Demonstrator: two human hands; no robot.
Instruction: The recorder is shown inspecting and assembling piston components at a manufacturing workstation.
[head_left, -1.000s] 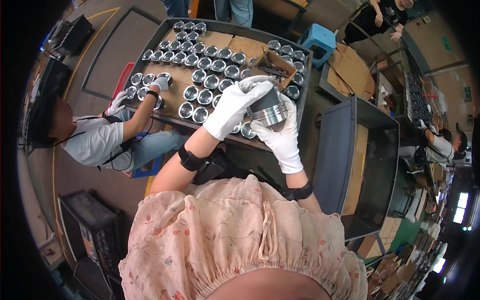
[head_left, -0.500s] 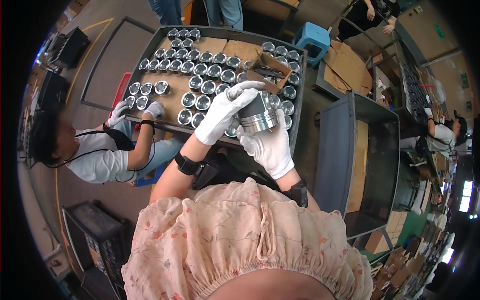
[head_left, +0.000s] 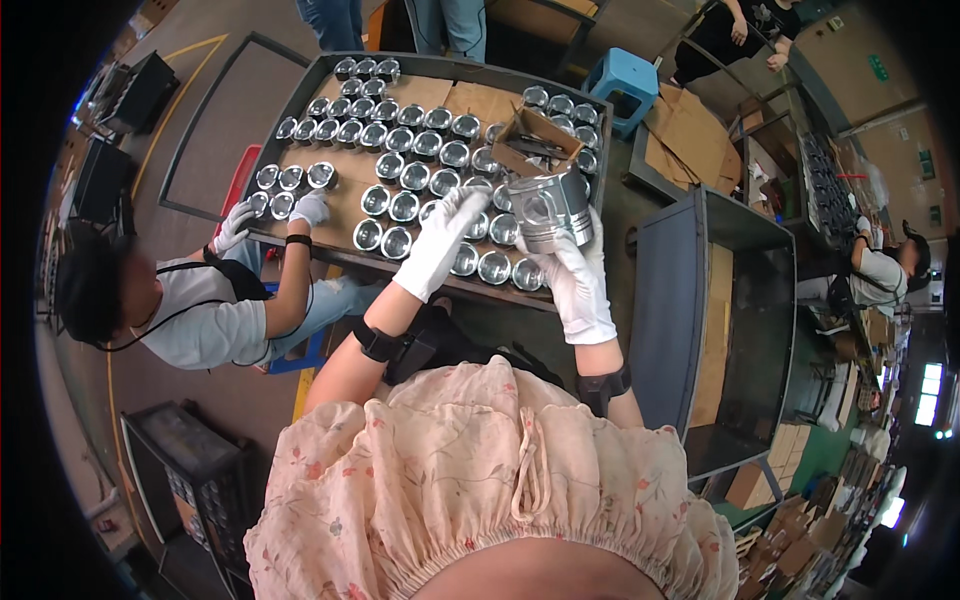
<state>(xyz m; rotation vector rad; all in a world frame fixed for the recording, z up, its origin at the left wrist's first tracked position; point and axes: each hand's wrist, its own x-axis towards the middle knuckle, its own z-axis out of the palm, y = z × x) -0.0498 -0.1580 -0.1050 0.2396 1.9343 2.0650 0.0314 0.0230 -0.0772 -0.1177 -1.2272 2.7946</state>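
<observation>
In white-gloved fingers, my right hand (head_left: 580,285) grips a shiny metal piston (head_left: 548,208) above the table's near right part. The piston is tilted, and its ring grooves sit close to my fingers. To its left, my left hand (head_left: 445,238), also gloved, is open and apart from the piston, with its fingers stretched out over the rows. Several more pistons (head_left: 397,242) stand on the cardboard-covered table (head_left: 315,240) around both hands. Just beyond the held piston is a small open cardboard box (head_left: 530,135) with dark thin pieces in it.
At the table's left, a co-worker's gloved hands (head_left: 312,208) are at a small group of pistons. A blue stool (head_left: 622,85) stands past the far right corner. A grey metal cart (head_left: 665,300) is on my right. People stand beyond the table's far edge.
My left hand has come off the piston and moved slightly left. The piston, now in my right hand alone, has shifted right and turned.
</observation>
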